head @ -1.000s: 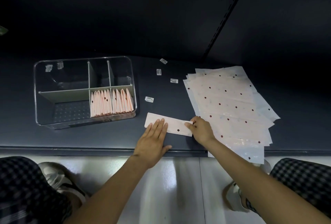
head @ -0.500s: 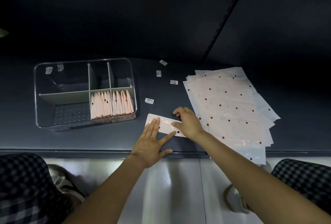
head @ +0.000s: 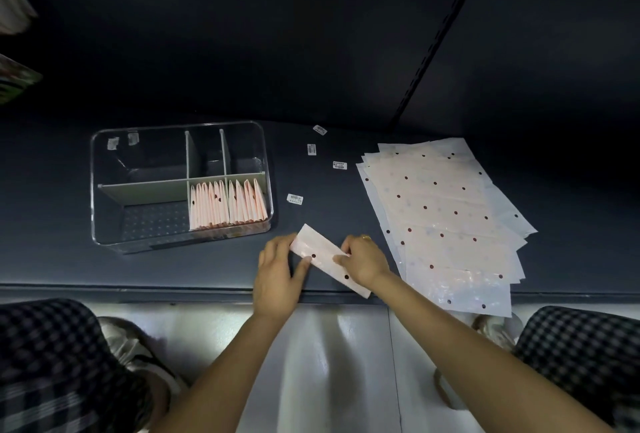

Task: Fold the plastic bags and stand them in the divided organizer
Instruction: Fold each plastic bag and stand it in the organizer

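Note:
A pale pink dotted plastic bag, folded into a long narrow strip, lies slanted near the shelf's front edge. My left hand pinches its far left end between thumb and fingers. My right hand holds the strip near its middle, fingers curled over it, and covers part of it. The clear divided organizer stands to the left; several folded pink bags stand upright in its front right compartment. A fanned stack of flat dotted bags lies to the right.
Small white barcode stickers lie scattered on the dark shelf between organizer and stack. The organizer's other compartments hold nothing. The shelf's front edge runs just below my hands; my knees in checked trousers are at both lower corners.
The strip has turned from lying level to slanting down to the right, its right end now at the shelf edge. My left hand went from pressing flat to pinching the left end.

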